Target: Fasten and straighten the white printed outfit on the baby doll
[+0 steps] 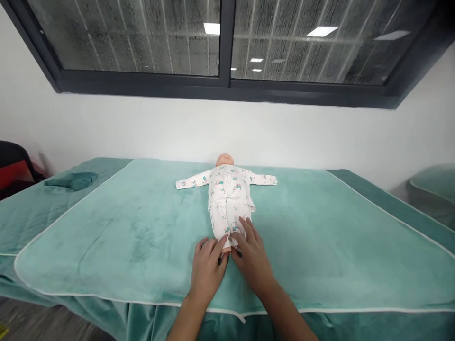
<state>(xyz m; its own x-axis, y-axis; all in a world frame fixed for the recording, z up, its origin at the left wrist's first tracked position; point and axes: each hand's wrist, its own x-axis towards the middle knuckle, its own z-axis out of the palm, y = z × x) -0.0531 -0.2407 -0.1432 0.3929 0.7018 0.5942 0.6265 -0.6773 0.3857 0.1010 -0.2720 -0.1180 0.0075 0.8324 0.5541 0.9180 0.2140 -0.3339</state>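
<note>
A baby doll (225, 160) lies on its back with its arms spread, its head toward the wall. It wears a white printed top (229, 182) and matching white trousers (223, 218). At the lower end of the trousers, my left hand (209, 265) pinches the hem of one leg. My right hand (251, 253) is on the other leg, thumb and fingers closed on the cloth near the ankle. A bit of the doll's foot (226, 249) shows between my hands; the rest of the feet is hidden.
A light green plush cover (142, 227) with white piping lies over the bed. At the left is a darker pad with a face hole (73, 181), beside a red and black object (16, 173). A green cushioned shape (435, 182) stands at the right. Behind is a white wall under a dark-framed window (225, 87).
</note>
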